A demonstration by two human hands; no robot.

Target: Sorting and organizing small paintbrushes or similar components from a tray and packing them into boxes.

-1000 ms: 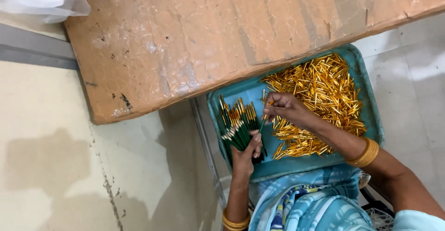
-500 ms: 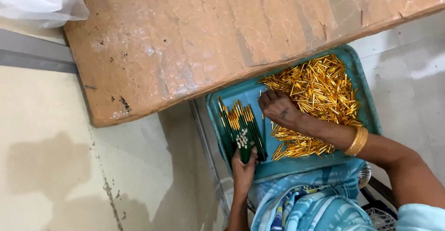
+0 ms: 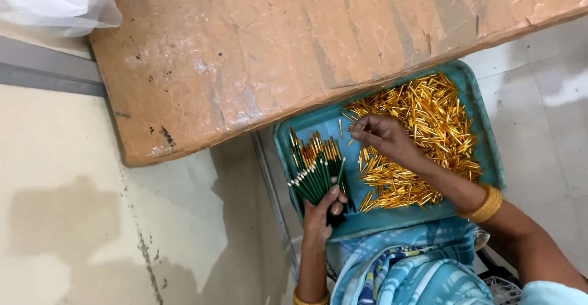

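Head view shows the left hand (image 3: 320,210) gripping a bunch of green sticks (image 3: 313,176), some gold-tipped. Right hand (image 3: 376,135) pinches one gold tube (image 3: 354,128) beside it. Many loose tubes (image 3: 422,139) wait in the teal tray (image 3: 490,152).

A worn brown tabletop (image 3: 294,48) wrapped in clear film is seen from above. Pale, stained floor tiles (image 3: 67,219) are laid below it. A white plastic bag (image 3: 52,2) is seen at the upper left corner.
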